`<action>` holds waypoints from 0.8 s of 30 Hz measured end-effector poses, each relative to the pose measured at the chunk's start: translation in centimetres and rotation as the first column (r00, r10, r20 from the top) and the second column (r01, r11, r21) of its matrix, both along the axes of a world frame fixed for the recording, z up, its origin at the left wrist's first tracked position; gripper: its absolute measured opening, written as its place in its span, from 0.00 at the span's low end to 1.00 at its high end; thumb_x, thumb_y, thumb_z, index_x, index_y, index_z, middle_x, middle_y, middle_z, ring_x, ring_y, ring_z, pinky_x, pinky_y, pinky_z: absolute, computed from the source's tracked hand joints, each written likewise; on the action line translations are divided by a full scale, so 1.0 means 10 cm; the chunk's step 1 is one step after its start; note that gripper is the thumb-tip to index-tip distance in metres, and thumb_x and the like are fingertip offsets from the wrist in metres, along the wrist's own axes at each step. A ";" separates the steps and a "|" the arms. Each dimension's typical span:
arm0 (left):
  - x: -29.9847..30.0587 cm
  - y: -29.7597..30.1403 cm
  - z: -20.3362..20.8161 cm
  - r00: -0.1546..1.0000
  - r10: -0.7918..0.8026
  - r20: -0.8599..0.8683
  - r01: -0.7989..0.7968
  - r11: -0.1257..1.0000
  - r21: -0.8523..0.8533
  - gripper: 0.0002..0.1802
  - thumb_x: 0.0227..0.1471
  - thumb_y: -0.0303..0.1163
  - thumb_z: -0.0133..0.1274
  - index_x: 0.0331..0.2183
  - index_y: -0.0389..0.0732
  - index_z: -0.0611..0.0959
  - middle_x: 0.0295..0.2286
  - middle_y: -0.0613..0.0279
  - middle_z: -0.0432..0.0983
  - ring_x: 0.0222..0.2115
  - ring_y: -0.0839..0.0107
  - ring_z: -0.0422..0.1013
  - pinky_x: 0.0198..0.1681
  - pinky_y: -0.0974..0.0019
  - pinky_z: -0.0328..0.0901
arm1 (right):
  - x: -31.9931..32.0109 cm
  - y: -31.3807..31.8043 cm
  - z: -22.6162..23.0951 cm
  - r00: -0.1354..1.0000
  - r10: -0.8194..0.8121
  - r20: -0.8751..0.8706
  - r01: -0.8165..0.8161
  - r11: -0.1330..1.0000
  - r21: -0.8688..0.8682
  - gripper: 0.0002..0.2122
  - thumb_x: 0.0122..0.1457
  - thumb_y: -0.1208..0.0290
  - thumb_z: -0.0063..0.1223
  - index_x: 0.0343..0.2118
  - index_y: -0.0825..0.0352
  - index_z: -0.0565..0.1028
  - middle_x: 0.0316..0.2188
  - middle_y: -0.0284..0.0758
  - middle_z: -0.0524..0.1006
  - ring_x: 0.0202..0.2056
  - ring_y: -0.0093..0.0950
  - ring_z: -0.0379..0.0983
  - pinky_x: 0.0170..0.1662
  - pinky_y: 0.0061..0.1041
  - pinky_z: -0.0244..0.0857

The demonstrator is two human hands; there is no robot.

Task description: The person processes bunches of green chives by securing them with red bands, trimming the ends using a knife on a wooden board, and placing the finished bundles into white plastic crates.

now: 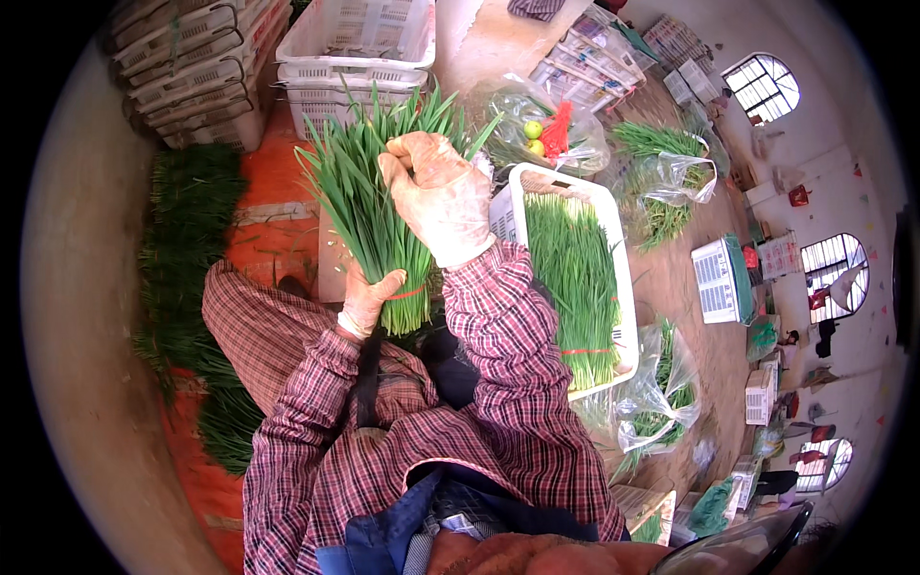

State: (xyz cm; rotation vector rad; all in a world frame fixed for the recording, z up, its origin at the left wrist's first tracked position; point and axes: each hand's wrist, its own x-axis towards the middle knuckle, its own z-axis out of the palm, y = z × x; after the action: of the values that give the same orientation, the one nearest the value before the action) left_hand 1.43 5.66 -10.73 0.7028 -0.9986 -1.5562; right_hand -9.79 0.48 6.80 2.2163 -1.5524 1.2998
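Observation:
A bunch of green garlic chives (362,196) stands tilted in front of me, leaf tips pointing away. My left hand (362,299), in a thin pale glove, is wrapped round its lower end beside a red band (406,293). The cut stem ends stick out below that band. Over the right side of the leaves, my gloved right hand (443,203) has its fingers curled in; what they hold, if anything, is hidden. To the right, a white plastic crate (626,297) holds packed chives (570,268), with a red band near their lower end.
Stacked white crates (192,67) rise at the far left, with another crate stack (356,72) beside them. Loose chives (187,230) lie along the left wall on orange sheeting (273,182). Plastic bags of chives (661,402) and a bag with yellow-green fruit (533,129) stand right of me.

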 end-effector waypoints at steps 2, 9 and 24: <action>0.00 0.01 0.00 1.000 0.004 -0.018 -0.004 1.000 0.004 0.27 0.45 0.31 0.63 0.47 0.35 0.73 0.39 0.63 0.76 0.38 0.72 0.71 0.46 0.66 0.66 | -0.03 -0.03 -0.07 1.000 0.029 0.005 -0.029 0.998 -0.060 0.08 0.54 0.66 0.56 0.32 0.62 0.73 0.24 0.34 0.75 0.21 0.32 0.75 0.24 0.30 0.68; -0.01 -0.03 0.08 0.997 0.059 -0.055 -0.060 0.998 -0.016 0.25 0.46 0.31 0.61 0.46 0.36 0.74 0.39 0.63 0.75 0.38 0.72 0.71 0.46 0.66 0.65 | -0.18 0.23 0.05 0.387 -0.052 0.921 -0.698 0.637 0.329 0.10 0.60 0.64 0.52 0.34 0.66 0.70 0.21 0.28 0.74 0.15 0.15 0.66 0.16 0.12 0.54; -0.02 -0.20 0.03 0.997 0.037 -0.073 -0.038 0.999 -0.019 0.22 0.48 0.31 0.59 0.45 0.37 0.75 0.38 0.66 0.74 0.37 0.73 0.70 0.44 0.66 0.66 | -0.61 0.81 0.42 0.415 0.169 0.894 -0.821 0.493 0.288 0.05 0.58 0.73 0.52 0.33 0.66 0.69 0.14 0.31 0.71 0.10 0.18 0.64 0.13 0.16 0.58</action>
State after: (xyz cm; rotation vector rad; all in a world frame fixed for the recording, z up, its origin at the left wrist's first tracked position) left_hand 1.26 3.62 -10.46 0.6436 -0.9412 -1.5265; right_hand -15.88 8.53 10.96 3.0832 -1.8485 2.5504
